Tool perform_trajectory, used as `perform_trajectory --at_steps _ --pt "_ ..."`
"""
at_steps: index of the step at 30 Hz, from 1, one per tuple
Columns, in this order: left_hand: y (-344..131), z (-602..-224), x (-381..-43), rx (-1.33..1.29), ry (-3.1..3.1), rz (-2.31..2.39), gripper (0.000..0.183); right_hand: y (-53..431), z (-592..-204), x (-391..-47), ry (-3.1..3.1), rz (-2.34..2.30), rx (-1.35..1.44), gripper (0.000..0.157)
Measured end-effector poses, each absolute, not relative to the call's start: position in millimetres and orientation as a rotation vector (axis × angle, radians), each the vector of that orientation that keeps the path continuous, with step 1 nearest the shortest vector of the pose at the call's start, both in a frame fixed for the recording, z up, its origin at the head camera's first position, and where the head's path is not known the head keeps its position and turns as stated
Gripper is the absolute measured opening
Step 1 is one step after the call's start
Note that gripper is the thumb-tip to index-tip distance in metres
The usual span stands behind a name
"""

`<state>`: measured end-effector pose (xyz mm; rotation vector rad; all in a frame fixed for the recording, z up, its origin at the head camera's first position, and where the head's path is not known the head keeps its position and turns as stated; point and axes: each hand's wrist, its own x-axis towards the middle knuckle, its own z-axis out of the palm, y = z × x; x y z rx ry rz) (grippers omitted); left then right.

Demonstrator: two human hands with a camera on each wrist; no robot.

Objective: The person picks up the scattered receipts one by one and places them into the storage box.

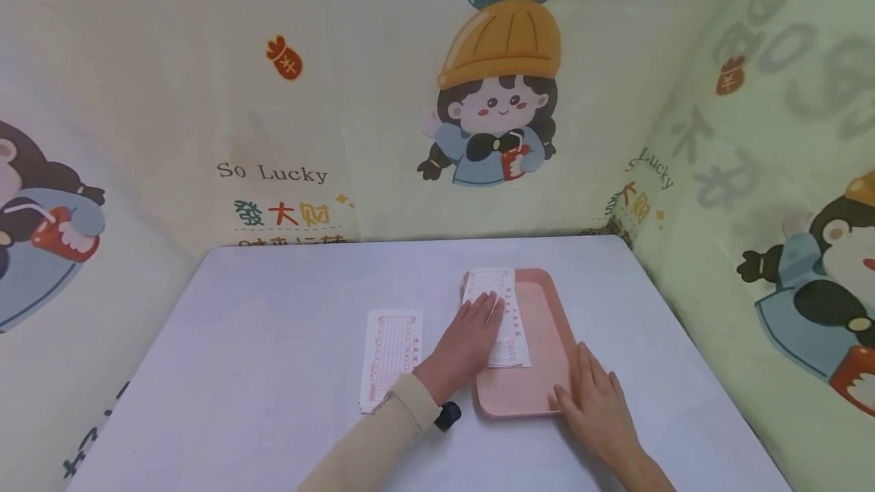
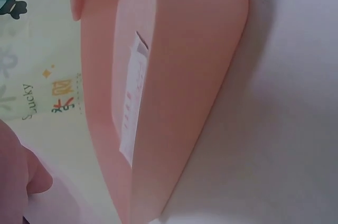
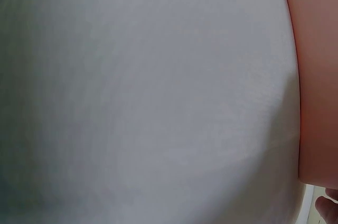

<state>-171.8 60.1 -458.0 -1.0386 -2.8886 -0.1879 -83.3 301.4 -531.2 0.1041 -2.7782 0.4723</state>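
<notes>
We've got the left hand (image 1: 468,344) laid flat on the white printed paper (image 1: 507,325), fingers straight, pressing from above rather than gripping. That paper is in the pink tray (image 1: 550,340), along its left side, top end at the far-left corner. Our right hand (image 1: 603,408) is at the tray's right side: fingers extended along the wall, thumb spread wide near the close-right corner. A second printed paper (image 1: 393,355) lies on the counter (image 1: 273,355), left of the tray and apart from it, partly behind our left sleeve (image 1: 379,439). Black round item (image 1: 448,416) shows beside the cuff; can't tell what it is. Right wrist view: mostly pale surface, tray wall at the edge. Cartoon figure (image 1: 502,89) on the backdrop behind.
</notes>
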Motion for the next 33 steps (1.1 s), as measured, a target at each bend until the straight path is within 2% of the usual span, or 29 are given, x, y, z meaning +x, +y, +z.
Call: perform_trajectory --at_steps 10,18,33 --pt "74 -466 -174 -1.08 -2.754 -0.043 0.047 302 -530 -83 -2.775 0.485 0.106 0.08" --pt "83 -467 -172 -1.09 -2.839 0.009 0.055 303 -532 -84 -2.766 0.476 0.116 0.08" --pt "96 -475 -174 -1.006 -2.789 0.011 0.041 303 -531 -84 -2.795 0.465 0.105 0.081"
